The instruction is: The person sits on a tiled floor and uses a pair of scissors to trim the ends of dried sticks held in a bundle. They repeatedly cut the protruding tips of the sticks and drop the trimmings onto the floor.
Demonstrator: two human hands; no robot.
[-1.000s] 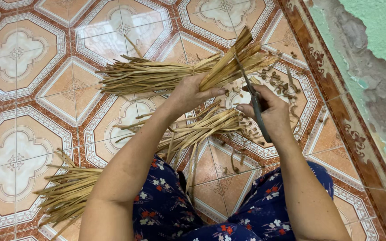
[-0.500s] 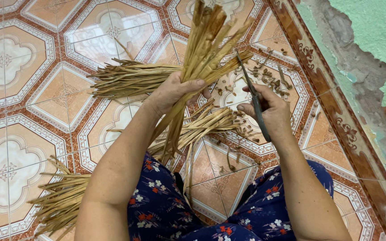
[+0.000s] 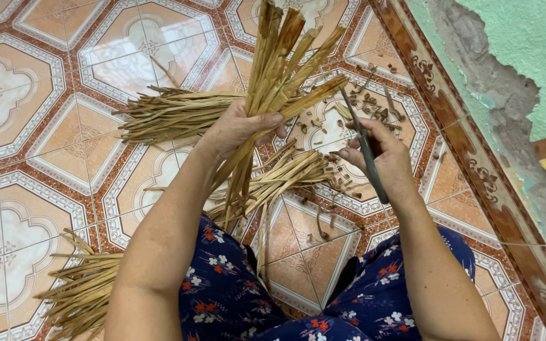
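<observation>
Bundle of dried strips (image 3: 273, 82) stands near upright in the left hand's (image 3: 238, 129) closed grip — right hand (image 3: 380, 155), just beside it, clasps a knife (image 3: 364, 148), blade pointing toward the strip tops.

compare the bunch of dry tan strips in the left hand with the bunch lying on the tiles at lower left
The bunch of dry tan strips in the left hand stands nearly upright, gripped by the left hand; the bunch lying on the tiles at lower left rests flat and untouched. The held bunch is pinched tight at the grip and fans out above; the floor bunch lies loose and splayed. Both are the same straw-coloured, flat dried strips.
</observation>
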